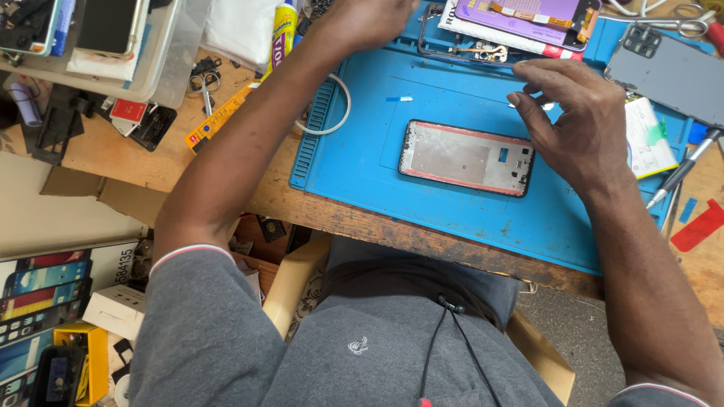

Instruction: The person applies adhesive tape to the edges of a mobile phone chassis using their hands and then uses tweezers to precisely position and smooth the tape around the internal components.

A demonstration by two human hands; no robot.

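Phone frame (466,157) lies flat in the middle of the blue mat (362,162), with its long side going left to right. Its inner plate is pale grey and the rim is reddish. No hand touches it.

In the head view, the right hand (584,120) hovers just over the right end of the frame, a little to the far side. Its fingers (537,74) are bent and drawn together, with the thumb close to the fingertips. Whether something small is pinched there, one cannot tell. The left hand (362,21) is at the far edge of the mat, near the top of the picture. It looks closed, but its fingers are cut off and blurred, so what it holds one cannot tell.

Far from the frame, a second metal frame (483,51) lies under a purple screen part (528,16). At the far right rests a grey back cover (667,71). Tweezers (682,167) lie at the right edge of the mat. A white cable (335,113) curves at the left edge, near a glue tube (282,30). The mat sits on a worn wooden table (151,158).
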